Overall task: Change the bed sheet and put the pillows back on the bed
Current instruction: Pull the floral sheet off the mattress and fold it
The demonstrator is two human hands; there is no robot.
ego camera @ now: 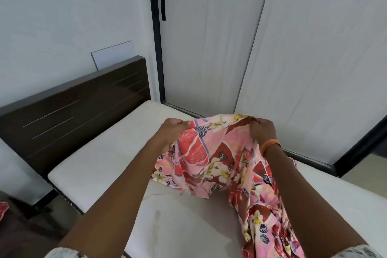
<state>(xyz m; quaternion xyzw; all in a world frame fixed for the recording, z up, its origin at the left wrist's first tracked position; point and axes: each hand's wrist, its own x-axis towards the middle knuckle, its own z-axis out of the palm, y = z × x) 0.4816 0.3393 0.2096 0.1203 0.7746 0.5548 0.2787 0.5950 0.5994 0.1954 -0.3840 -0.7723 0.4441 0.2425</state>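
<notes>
Holding: we pinch the sheet (211,153) by its top edge, left hand (174,126) and right hand (262,130) each curled tight on the hem, with a short span of cloth between them.
Sheet: pink and red floral cotton, bunched, hanging from our grip down onto the bare mattress (100,159) and trailing toward our right side.
Handling: we judge it light, soft and limp; it will sag and tangle unless kept taut, and it should not slip much in dry fingers.
Where to hold: along the hem, working outward to find two corners before spreading.
Arms: both stretched forward and raised over the mattress, wrists level, knuckles up, an orange band (270,145) on the right wrist.
Bed: headboard (69,111) at our left; no pillows in view.
</notes>
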